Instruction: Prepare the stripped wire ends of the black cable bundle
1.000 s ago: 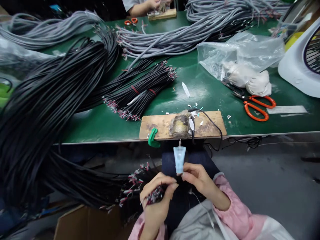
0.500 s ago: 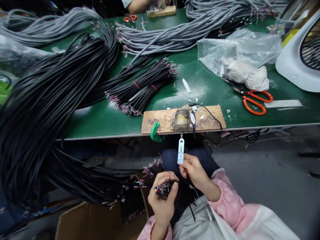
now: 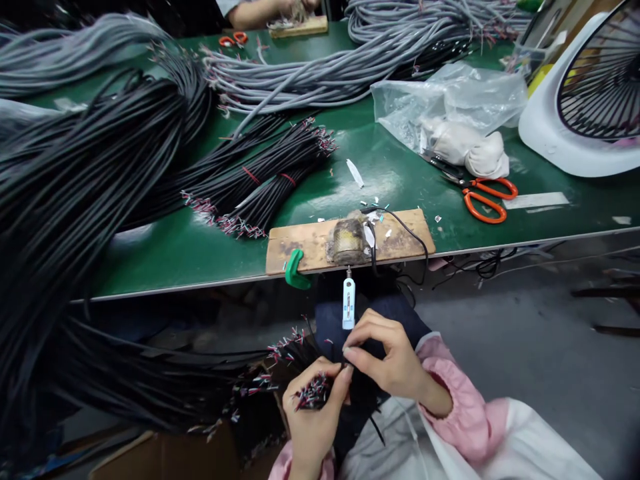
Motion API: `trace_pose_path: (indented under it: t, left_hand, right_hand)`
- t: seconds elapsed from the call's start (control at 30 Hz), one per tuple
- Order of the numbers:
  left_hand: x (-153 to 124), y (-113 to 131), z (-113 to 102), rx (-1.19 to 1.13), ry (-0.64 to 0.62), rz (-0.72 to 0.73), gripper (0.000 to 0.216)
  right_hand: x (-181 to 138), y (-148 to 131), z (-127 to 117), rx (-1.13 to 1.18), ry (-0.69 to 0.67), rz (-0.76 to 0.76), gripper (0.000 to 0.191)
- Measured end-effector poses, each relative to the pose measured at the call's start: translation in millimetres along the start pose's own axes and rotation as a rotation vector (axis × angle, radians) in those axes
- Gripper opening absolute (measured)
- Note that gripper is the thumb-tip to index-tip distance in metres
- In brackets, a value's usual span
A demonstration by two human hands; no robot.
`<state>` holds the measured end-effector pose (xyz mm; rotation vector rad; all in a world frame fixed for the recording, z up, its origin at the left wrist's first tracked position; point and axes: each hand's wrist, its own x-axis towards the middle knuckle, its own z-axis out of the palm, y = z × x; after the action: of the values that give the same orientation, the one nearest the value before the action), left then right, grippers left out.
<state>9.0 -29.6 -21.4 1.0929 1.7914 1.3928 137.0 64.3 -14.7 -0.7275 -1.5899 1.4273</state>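
My left hand (image 3: 313, 407) is wrapped around a bundle of black cables (image 3: 313, 391), whose stripped red, white and dark wire ends stick up between thumb and fingers. Just right of it, my right hand (image 3: 390, 357) is closed in a pinch by the left thumb tip. A thin dark strand shows at its fingertips, apparently one black cable, mostly hidden. Above the right fingers, a light blue slotted piece (image 3: 349, 305) sits on a metal shaft at the table edge, untouched. Behind it is a worn, taped motor-like block (image 3: 349, 241) on a wooden board (image 3: 295, 241).
A green clamp (image 3: 297, 270) grips the board's left end. Black cables (image 3: 125, 147) drape over the left table edge. Tied cable bundles (image 3: 265, 173), grey cables (image 3: 310, 77), orange-handled scissors (image 3: 485, 200), a plastic bag (image 3: 445, 100) and a fan (image 3: 595, 100) lie around. Another person's arm (image 3: 255, 12) is opposite.
My right hand has left the lower end of the blue piece and come down to the left hand's thumb. The left hand keeps its bundle. The view has shifted right.
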Motion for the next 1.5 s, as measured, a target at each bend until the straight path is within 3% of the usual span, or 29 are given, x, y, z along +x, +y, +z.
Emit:
trace_pose_path:
  t: [0.27, 0.7, 1.07, 1.5]
  left_hand:
    - [6, 4, -7, -0.118, -0.072, -0.059, 0.025]
    - [3, -7, -6, -0.117, -0.037, -0.1, 0.02]
    - [4, 2, 1, -0.239, 0.004, -0.242, 0.028]
    - [6, -4, 2, -0.276, -0.013, -0.247, 0.028]
  right_hand:
    - [-1, 12, -2, 0.11, -0.069, 0.043, 0.033]
    - [-2, 7, -1, -0.051, 0.021, -0.063, 0.016]
    - [-5, 28, 0, 0.186, 0.008, 0.05, 0.011]
    - [-7, 22, 11, 0.123, 0.11, -0.006, 0.011]
